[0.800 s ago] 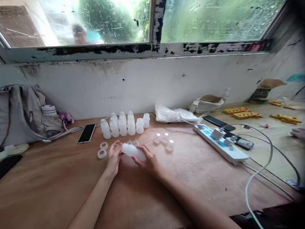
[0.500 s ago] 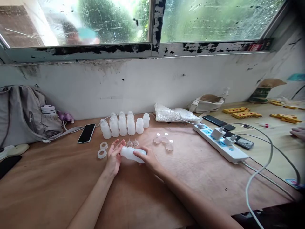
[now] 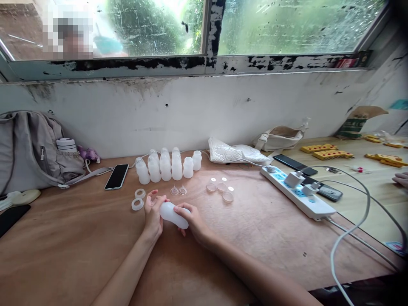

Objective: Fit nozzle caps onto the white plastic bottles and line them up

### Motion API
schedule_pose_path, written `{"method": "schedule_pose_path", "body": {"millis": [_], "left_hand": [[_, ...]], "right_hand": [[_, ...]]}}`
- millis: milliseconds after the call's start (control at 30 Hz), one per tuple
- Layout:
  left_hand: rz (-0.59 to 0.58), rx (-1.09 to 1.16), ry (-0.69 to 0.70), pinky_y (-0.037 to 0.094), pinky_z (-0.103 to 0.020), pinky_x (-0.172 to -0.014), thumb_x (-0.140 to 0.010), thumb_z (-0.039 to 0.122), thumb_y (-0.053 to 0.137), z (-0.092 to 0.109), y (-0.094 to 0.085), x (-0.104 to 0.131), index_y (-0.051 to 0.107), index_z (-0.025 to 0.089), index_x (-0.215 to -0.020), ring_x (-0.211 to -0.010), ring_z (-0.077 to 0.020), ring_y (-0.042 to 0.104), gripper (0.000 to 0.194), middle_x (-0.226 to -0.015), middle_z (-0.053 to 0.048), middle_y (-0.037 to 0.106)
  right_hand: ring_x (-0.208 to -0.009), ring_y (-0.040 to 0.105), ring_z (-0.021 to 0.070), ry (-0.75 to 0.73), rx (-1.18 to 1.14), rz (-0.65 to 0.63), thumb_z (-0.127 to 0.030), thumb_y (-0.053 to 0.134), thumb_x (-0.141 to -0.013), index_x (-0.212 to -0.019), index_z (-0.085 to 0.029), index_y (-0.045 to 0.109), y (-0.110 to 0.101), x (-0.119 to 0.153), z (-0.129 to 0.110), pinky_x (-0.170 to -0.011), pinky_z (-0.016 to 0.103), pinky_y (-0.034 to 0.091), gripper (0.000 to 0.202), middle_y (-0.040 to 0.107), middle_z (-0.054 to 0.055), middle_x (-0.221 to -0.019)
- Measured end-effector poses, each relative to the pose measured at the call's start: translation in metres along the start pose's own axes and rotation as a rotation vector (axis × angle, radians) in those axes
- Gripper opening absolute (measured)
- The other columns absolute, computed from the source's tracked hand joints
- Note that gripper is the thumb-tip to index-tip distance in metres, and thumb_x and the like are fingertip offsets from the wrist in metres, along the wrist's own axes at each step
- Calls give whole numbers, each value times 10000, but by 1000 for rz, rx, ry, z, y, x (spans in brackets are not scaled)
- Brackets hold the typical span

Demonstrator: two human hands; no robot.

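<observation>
Can see blue markings on the power strip (image 3: 315,208) and print on a sticker (image 3: 395,247) at the far right, too small to read. Holding a white bottle (image 3: 173,215) over the brown table (image 3: 79,238), clamped in the right hand (image 3: 193,219) around the base end, tilted with the neck leftward. Touching the neck end with the left hand (image 3: 153,213); cannot tell whether gripping there.
</observation>
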State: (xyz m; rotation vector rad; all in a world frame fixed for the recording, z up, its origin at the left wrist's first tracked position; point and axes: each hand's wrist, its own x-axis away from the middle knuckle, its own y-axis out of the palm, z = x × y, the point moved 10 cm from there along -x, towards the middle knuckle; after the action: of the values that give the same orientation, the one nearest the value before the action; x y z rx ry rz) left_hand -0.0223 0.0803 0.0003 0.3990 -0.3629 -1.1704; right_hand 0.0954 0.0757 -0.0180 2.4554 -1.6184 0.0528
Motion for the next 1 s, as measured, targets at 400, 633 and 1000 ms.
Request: {"method": "schedule_pose_path", "body": {"millis": [400,633,1000], "left_hand": [[38,110,-108,464,-227,-588,-600,282,684,-13,2,3,523,163,-821,-644,-126,592,299,-727,-9,603],[14,-9,-62,440,-205,-525,-588,233,658,-5,4,8,549,172,-910,-618,-144,602,346,-626,6,613],[-104,-10,-1,447,-223,-595,-575,213,652,19,23,19,612,176,-841,-705,-170,605,271,-564,30,563]], "right_hand": [[-880,551,196,-463,544,68,-364,687,-598,-999,-196,507,1,15,-47,-753,300,434,471,594,51,-978],[-526,519,110,-63,397,-104,-337,675,-588,-861,-145,552,8,5,-10,-427,196,396,356,556,-16,-651],[-396,459,73,169,-212,-401,-259,591,-630,-792,-117,544,38,21,0,-284,153,253,220,540,-6,-572]]}}
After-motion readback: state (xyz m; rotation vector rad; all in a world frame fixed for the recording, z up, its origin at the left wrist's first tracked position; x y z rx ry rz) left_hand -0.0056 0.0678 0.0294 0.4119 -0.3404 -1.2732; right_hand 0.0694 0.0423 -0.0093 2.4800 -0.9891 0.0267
